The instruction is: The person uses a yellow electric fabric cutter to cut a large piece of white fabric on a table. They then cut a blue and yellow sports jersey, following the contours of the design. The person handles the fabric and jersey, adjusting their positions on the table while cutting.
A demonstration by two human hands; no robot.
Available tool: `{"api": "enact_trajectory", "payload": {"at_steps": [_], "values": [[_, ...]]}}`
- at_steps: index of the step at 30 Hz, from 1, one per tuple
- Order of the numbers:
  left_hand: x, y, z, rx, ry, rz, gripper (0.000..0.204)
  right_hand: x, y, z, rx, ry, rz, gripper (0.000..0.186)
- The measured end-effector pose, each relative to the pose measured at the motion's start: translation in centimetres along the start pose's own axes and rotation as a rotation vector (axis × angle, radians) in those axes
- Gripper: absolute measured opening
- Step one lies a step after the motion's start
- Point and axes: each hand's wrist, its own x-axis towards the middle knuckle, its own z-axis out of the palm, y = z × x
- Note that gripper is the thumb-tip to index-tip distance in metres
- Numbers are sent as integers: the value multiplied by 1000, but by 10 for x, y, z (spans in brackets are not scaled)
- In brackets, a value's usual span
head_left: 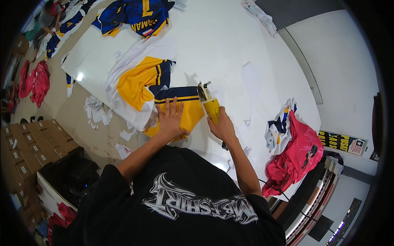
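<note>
Pressing flat with fingers spread, the left hand (170,119) pins a yellow fabric panel (184,110) with a navy stripe at the middle of the frame, on the white bench (230,45). The right hand (223,127) is wrapped around a yellow handheld cutter (209,102) just right of that panel (its blade is too small to make out). A second yellow and white piece (135,84) lies further up and left. At right, a pink bag (295,156) slumps over the bench edge, partly hidden.
</note>
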Motion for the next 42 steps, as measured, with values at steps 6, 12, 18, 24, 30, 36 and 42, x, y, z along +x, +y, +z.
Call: {"api": "enact_trajectory", "payload": {"at_steps": [6,12,18,24,30,36,42], "values": [[0,-1,3,-50,4,1,134,8,-11,2,29,21,34,56],[-1,-2,4,-51,6,3,135,7,-26,6,17,-5,121,52],[1,-1,3,-6,-12,0,135,21,-31,13,52,56,140,55],[-5,10,17,4,96,101,103,32,-24,-3,88,152,147,60],[-9,2,-7,-387,-259,377,29,-5,3,-13,268,264,287,59],[37,-71,-167,-653,455,409,29,-65,33,-29,393,356,406,58],[79,-150,-326,-414,1245,140,39,-100,57,-21,491,406,586,56]]}}
